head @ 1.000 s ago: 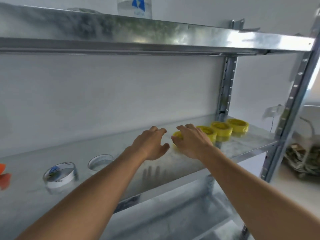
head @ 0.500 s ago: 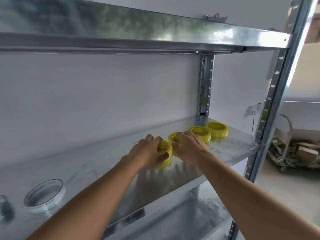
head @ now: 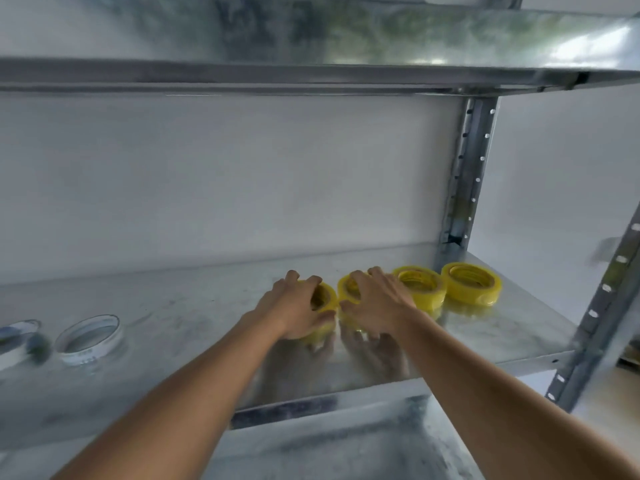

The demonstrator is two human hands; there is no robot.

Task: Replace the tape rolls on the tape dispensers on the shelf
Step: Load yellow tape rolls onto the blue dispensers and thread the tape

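Galvanised steel shelf (head: pixel 173 306), mottled grey sheet, dull sheen, smudged; the hands and arms reflect faintly in it. Folded front lip. A second shelf board (head: pixel 311 39) of the same metal overhead. Perforated angle upright (head: pixel 467 168) at the back right corner, another upright (head: pixel 602 299) at the front right, both with rows of punched holes. Plain white wall behind.

Four yellow tape rolls in a rough row toward the right end of the shelf. All are short, wide rings with hollow cores and glossy, translucent yellow sides.

Left hand (head: pixel 294 313): fingers curled over the top rim of the leftmost yellow roll (head: pixel 323 299), thumb against its near side; the hand grips it. The roll sits tipped, its opening facing partly toward the camera and right; I cannot tell whether its lower edge touches the shelf.

Right hand (head: pixel 377 306): lies palm-down over the second yellow roll (head: pixel 346 289), fingers spread and bent over its top, thumb low at the near side. The roll is largely hidden under the hand; the grip looks like a grasp, though how firm is unclear.

Third yellow roll (head: pixel 420 287) lies flat just beside the right hand's knuckles. Fourth yellow roll (head: pixel 472 284) lies flat just right of it, close but apart.

Far left: a white-rimmed tape roll (head: pixel 90 336) lying flat, thin-walled and clear, wide open centre. Left of it, at the frame edge, another pale roll (head: pixel 17 341) with blue marking, blurred.
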